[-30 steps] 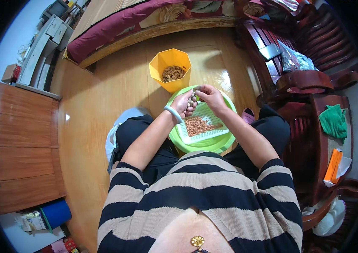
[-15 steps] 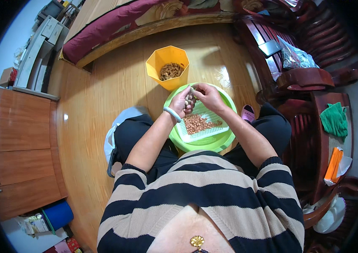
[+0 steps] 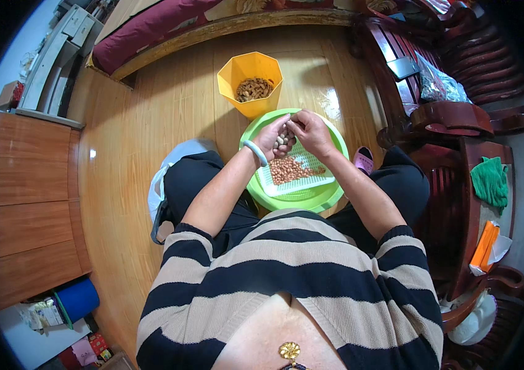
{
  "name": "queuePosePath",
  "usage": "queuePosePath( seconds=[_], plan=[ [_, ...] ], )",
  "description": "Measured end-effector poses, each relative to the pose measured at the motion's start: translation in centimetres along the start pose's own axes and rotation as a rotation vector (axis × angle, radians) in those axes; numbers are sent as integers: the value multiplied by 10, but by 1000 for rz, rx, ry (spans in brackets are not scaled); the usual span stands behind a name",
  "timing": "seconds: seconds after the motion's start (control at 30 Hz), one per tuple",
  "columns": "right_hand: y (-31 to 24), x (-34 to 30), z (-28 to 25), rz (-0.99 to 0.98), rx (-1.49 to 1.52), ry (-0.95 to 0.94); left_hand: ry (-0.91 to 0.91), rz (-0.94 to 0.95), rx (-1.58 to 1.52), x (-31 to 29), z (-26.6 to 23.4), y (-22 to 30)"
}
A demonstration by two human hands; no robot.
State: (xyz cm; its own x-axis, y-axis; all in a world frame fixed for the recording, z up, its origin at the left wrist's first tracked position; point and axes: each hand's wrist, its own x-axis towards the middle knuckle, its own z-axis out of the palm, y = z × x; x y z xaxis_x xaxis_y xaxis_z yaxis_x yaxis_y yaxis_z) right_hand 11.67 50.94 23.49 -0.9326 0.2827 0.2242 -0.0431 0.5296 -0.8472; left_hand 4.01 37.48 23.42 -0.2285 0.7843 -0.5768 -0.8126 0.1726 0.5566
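My left hand (image 3: 270, 139) is cupped around several pale unshelled peanuts (image 3: 284, 139), with the green basin below. My right hand (image 3: 312, 133) meets it at the fingertips, thumb and fingers pinched together; whatever they pinch is hidden. Beneath both hands, a white slatted basket (image 3: 304, 186) rests in the light green basin (image 3: 335, 200). Reddish-brown shelled peanuts (image 3: 288, 171) are spread over the basket's floor.
Just beyond the basin stands a yellow bin (image 3: 230, 79) holding brown shells (image 3: 254, 89). My knees flank the basin. A dark red wooden chair (image 3: 441, 179) is on the right, near a pink slipper (image 3: 364, 159). Wooden cabinets (image 3: 21, 166) line the left.
My left palm has turned more upward, so more of its peanuts show. My right hand has shifted slightly right and up, still at the left fingertips. The whole view has tilted a little.
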Motion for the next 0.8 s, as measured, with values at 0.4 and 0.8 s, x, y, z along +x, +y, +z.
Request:
queuePosePath(
  seconds=[0.4, 0.8],
  plan=[
    [5, -6, 8, -68, -261, -129, 18, -64, -52, 3, 0, -10],
    [28, -22, 33, 146, 157, -37, 128, -79, -195, 9, 0, -30]
  ],
)
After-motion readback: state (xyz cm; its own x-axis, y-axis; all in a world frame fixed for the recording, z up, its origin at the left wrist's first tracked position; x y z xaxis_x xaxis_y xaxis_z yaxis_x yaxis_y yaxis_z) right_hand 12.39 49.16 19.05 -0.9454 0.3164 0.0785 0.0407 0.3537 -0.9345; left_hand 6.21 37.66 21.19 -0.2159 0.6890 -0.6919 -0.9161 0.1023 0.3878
